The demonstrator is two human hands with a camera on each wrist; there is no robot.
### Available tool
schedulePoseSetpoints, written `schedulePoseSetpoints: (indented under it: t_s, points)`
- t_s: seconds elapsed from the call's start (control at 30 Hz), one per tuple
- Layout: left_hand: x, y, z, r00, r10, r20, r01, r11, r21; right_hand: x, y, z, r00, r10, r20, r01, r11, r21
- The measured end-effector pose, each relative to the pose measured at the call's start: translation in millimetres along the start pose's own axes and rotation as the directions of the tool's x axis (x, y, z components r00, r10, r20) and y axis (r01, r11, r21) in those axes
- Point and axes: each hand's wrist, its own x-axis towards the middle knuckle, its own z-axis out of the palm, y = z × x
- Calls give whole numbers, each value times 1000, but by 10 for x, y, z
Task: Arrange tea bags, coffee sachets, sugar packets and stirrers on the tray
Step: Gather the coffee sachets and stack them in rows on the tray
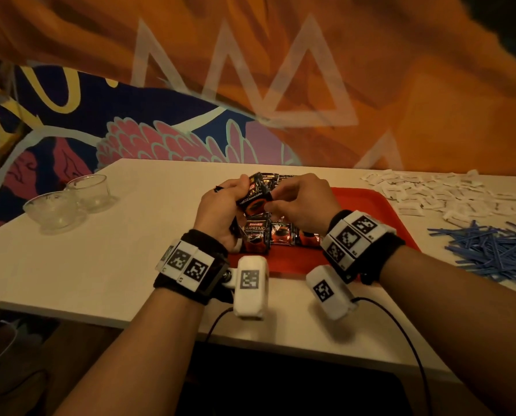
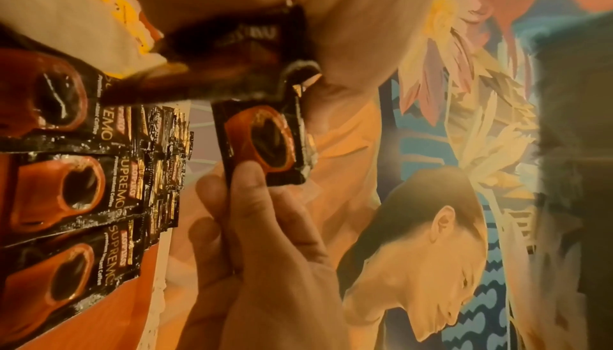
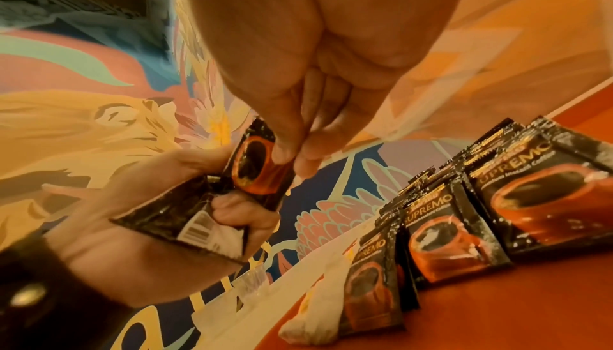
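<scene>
Black foil coffee sachet (image 1: 254,196), printed with an orange cup, was held in the air above the red plastic tray (image 1: 367,205), between both hands. The left hand (image 1: 220,210) had its fingers (image 3: 238,214) curled round a small bunch of such sachets, a barcode showing on the back of one. The right hand (image 1: 298,202) pinched the lower end of the front sachet between thumb and fingers (image 2: 245,198).

Below them, more black sachets (image 1: 276,234) lay in overlapping rows on the tray, cup pictures facing up. A small white packet (image 3: 311,316) lay at the tray's left edge beside the nearest sachet.

The tray sat on a white bench (image 1: 100,265). To its right, white sugar packets (image 1: 439,193) were scattered in a loose heap, and nearer, a pile of blue stirrers (image 1: 496,250). Two clear glass cups (image 1: 67,202) stood well apart on the left.
</scene>
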Motion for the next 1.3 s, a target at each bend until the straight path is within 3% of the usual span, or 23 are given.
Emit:
schedulePoseSetpoints:
  t_s: [0.17, 0.3, 0.47, 0.63, 0.97, 1.3]
  points:
    - [96, -89, -30, 997, 34, -65, -29, 996, 81, 0, 36, -38, 999, 36, 12, -35, 994, -108]
    - [153, -95, -63, 992, 58, -113, -47, 994, 99, 34, 164, -89, 976, 207, 68, -193, 965, -175]
    - [235, -85, -157, 995, -21, -99, 23, 1000, 12, -23, 319, -105, 852, 481, 205, -460, 876, -145]
    - [276, -129, -243, 993, -80, -82, 78, 997, -27, -15, 408, -64, 767, 581, 274, -539, 814, -218]
    - [310, -147, -295, 989, -137, -53, 131, 986, -104, 52, 416, 58, 778, 566, 273, -515, 823, -240]
    - [298, -168, -270, 994, -104, -41, 98, 987, -129, 20, 412, 80, 808, 549, 214, -491, 828, -272]
